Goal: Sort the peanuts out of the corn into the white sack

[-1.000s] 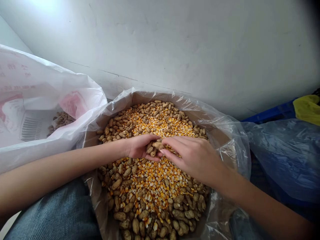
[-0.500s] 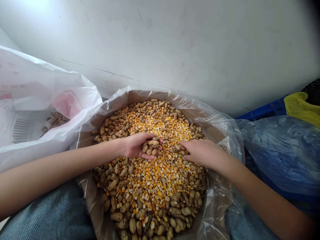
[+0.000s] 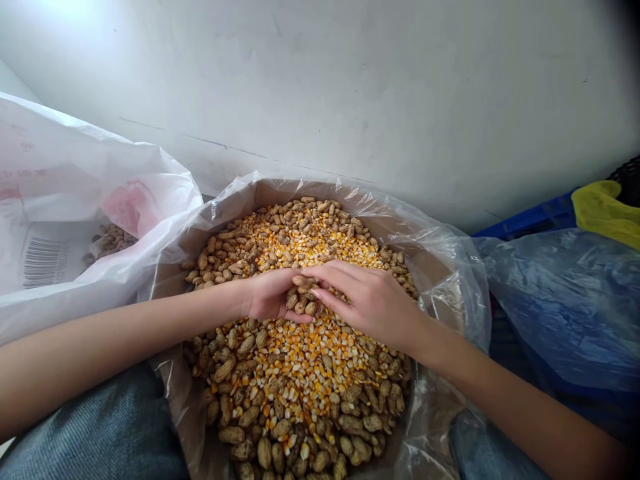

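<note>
Figure: two bare hands over a lined carton of mixed dry produce, seen from the head. The left grip [image 3: 273,297] was nearly closed, its fingers curled around a small cluster of peanuts in the shell [image 3: 301,297]. The right grip [image 3: 373,300] was partly open, with its fingers extended and close together, and its fingertips [image 3: 320,283] met the top of the cluster. Whether those fingers pinched any shell could not be told. The cluster sat between the two grips, just above the pile. The curled left fingers appeared to serve as a cup, while the light contact from the right seemed well suited to steadying the shells without crushing them.

Directly beneath the grip, the cardboard carton [image 3: 280,192], lined with a clear plastic bag [image 3: 440,267], held yellow maize kernels [image 3: 300,360] mixed with more peanuts [image 3: 320,433]. The kernels lay thickest at the centre and the peanuts mostly toward the edges. Left of the grip, a white plastic sack [image 3: 55,200] bearing a barcode [image 3: 45,262] held further peanuts [image 3: 111,241]. Right of the grip lay a blue plastic bag [image 3: 565,300], with a blue crate [image 3: 530,217] and a yellow cloth [image 3: 605,210] beyond it. A grey-white wall [image 3: 320,87] stood past the carton, and a denim-clad leg [image 3: 90,433] showed below the left forearm
</note>
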The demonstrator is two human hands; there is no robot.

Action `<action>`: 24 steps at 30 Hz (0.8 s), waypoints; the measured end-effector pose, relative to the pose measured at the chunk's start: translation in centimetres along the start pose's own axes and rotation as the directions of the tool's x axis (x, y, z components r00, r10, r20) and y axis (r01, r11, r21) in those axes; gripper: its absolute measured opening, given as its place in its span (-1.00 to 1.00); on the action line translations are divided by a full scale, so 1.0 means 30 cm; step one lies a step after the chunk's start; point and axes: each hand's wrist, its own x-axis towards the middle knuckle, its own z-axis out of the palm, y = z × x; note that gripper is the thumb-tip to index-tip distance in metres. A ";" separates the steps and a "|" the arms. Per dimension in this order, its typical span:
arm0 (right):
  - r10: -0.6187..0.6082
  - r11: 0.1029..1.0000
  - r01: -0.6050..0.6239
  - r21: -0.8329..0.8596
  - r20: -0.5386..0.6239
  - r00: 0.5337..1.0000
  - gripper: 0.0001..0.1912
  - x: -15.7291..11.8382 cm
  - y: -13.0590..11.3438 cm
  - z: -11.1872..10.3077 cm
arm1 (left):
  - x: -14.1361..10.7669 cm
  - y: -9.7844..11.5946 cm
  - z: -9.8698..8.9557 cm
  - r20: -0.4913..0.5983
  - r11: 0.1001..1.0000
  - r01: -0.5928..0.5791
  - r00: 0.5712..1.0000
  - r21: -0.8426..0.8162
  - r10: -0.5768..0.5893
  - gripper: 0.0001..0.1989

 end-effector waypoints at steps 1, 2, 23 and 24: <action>0.012 1.000 -0.012 -0.002 -0.029 1.000 -0.71 0.000 0.009 0.001 | 0.000 -0.001 -0.002 0.012 1.000 0.001 1.000 0.001 -0.001 -0.83; 0.045 0.999 -0.046 -0.006 -0.057 0.997 -0.71 -0.002 0.023 -0.003 | 0.001 -0.001 -0.005 0.027 1.000 0.006 1.000 0.003 -0.007 -0.82; 0.280 0.957 -0.288 0.024 0.158 0.947 -0.78 -0.023 0.052 -0.045 | 0.009 0.007 -0.010 -0.004 1.000 0.023 1.000 -0.003 -0.023 -0.80; 0.277 0.959 -0.282 0.035 0.118 0.954 -0.76 -0.019 0.050 -0.042 | 0.010 0.006 -0.011 0.003 1.000 0.023 1.000 -0.004 -0.023 -0.81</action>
